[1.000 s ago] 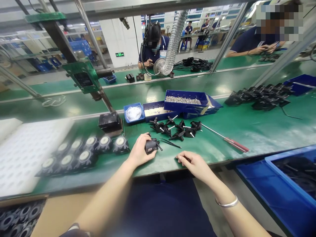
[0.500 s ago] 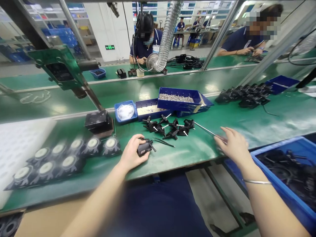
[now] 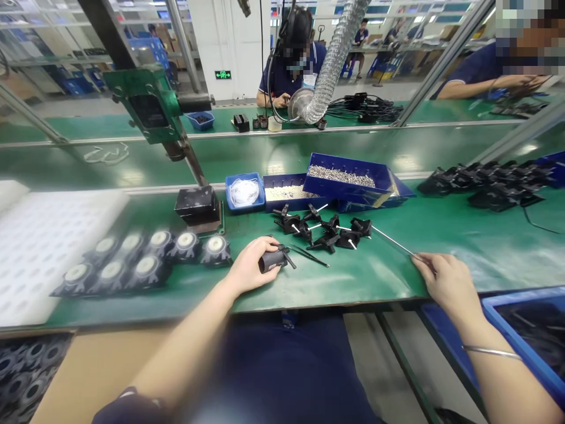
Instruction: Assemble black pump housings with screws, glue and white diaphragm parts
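Tweezers are right of the left hand on the worktop, bins beyond, housings off left. Screwdriver pokes out left of the right hand, crate to its right, maybe parts inside.

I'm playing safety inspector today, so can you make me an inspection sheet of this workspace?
Surface: green bench top, shiny with glare.
Things in use: black cylindrical part and screwdriver.
Clutter: small black parts with white pins, tweezers beside them, eight white-faced parts on the left.
Left hand: holds the black cylindrical part.
Right hand: curled round the screwdriver's handle end, hiding it; I can't tell if it's lifted.
Cables: black heap on the far bench.
Surroundings: green press stand, blue screw box, silver duct, people across the bench.
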A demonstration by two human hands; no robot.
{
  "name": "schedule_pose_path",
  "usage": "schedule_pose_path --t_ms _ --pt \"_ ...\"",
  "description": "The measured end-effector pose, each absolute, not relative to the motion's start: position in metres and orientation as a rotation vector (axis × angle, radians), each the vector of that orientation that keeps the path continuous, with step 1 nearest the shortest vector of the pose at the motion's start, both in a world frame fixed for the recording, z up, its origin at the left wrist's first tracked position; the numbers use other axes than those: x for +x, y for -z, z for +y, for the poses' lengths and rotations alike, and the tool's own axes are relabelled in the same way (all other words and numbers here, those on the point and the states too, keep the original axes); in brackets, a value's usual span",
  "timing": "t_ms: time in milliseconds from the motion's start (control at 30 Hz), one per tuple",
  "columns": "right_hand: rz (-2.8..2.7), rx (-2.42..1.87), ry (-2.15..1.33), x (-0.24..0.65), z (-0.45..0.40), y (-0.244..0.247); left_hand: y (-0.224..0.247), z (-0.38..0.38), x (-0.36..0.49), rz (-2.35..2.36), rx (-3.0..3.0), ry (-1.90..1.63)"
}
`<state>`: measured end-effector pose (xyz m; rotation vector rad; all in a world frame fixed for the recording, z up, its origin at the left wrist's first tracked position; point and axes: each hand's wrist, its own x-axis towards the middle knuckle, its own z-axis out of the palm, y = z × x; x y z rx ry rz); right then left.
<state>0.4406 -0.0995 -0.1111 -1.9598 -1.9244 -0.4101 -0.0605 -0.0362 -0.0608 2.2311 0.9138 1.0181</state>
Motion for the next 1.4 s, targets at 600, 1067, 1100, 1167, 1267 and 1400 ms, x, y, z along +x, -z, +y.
schedule_pose_path --t_ms 600,1067,1100,1167,1267,1400 --pt "-2.29 -1.553 0.246 0.183 -0.073 0.083 0.038 -0.065 -0.033 0.982 0.556 -1.272" --pt "-1.579 -1.412 -1.009 0.189 -0.133 0.04 0.023 -0.073 -0.006 0.727 0.174 -1.232" --pt "-1.578 -1.393 -0.989 0.183 -0.134 0.036 0.024 -0.072 -0.003 0.722 0.166 -1.22" --pt "-1.599 -1.351 -0.961 0.171 -0.135 0.033 0.026 -0.073 0.003 0.715 0.134 -1.181" --pt "-1.558 -1.248 -1.037 0.155 -0.132 0.032 0.027 -0.073 0.008 0.704 0.091 -1.157" --pt "-1.412 -1.143 -1.238 0.143 -0.125 0.034 0.027 -0.076 0.011 0.67 0.069 -1.187"
